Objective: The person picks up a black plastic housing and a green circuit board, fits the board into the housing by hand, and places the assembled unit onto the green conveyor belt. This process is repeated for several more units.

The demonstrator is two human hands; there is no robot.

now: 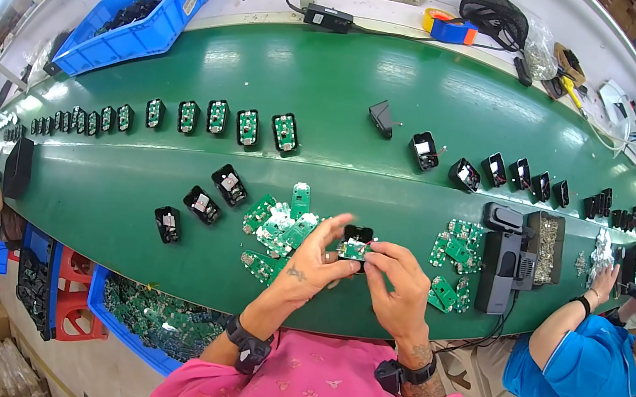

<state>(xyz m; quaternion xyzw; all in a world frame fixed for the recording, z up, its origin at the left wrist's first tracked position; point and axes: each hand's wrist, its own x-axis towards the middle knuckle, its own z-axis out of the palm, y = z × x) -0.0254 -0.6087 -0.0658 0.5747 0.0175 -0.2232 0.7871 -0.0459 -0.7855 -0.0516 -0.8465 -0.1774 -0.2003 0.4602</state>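
Near the front edge of the green table, my left hand [310,269] grips a small black plastic housing [358,232] between thumb and fingers. A green circuit board [351,249] lies over the housing's opening; I cannot tell whether it is seated inside. My right hand [400,284] pinches the board's right end with thumb and fingertips. Left of my left hand is a loose pile of green circuit boards [280,226]. Three black housings with parts inside [201,205] lie farther left. More boards [461,246] lie right of my right hand.
A row of board-filled housings [216,118] runs left, and open housings [494,169] run right. A dark grey device [498,271] stands by a box of small metal parts [548,250]. Blue bin [121,44] sits back left. A co-worker in blue [586,353] works at right.
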